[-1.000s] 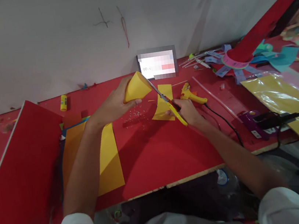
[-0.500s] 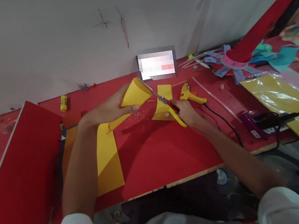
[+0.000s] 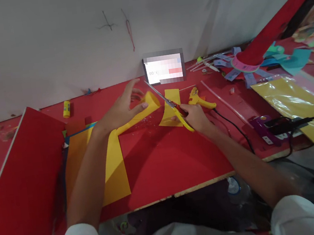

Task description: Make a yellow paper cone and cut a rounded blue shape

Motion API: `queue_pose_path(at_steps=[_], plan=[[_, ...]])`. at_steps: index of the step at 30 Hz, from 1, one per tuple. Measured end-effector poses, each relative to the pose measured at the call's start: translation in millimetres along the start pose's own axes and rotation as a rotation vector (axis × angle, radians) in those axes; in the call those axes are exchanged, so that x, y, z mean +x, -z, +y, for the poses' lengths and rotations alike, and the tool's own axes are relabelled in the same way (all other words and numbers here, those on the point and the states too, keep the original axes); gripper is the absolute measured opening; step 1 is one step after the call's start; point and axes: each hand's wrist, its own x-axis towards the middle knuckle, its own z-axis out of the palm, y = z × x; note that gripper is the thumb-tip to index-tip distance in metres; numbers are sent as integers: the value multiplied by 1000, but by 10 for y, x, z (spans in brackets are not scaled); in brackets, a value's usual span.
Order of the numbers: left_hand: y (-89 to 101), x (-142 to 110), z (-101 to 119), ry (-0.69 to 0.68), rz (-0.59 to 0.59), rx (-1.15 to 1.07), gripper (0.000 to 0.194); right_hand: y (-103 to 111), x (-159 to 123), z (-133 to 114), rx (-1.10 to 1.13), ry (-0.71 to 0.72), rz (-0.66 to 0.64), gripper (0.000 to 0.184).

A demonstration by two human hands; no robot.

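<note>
My left hand point(image 3: 123, 108) holds a yellow paper cone point(image 3: 141, 112) lying low over the red table point(image 3: 175, 161). Thumb and forefinger pinch the cone near its wide mouth, the other fingers are lifted. My right hand point(image 3: 195, 118) grips yellow-handled scissors point(image 3: 173, 105). Their blades point up and left, with the tips at the cone's mouth. A cut piece of yellow paper point(image 3: 170, 109) lies under the scissors.
A yellow glue gun point(image 3: 201, 99) with a black cable lies right of my right hand. Yellow and orange sheets point(image 3: 114, 166) lie at the left beside a tilted red board point(image 3: 19, 179). A phone point(image 3: 163, 70) leans on the wall. Paper scraps and a shiny yellow packet point(image 3: 295, 105) lie at the right.
My left hand has lowered the cone and turned it so it lies flatter, with some fingers lifting off it. The scissors stay at the cone's mouth.
</note>
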Motion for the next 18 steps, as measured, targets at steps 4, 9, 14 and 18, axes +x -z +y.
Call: queue_pose_path(at_steps=[4,9,14,18], plan=[[-131,19,25,5,56,130,94,-9,13,29,-24,-17,37,65],[-282,-30,162,44,-82,519,83,-5,25,71,-12,-24,66,66],[-578,-19,121,160,-244,786,76,-11,22,63,-14,-15,83,70],[-681,74,-86,270,-131,828,75,-24,14,37,-24,-6,100,71]])
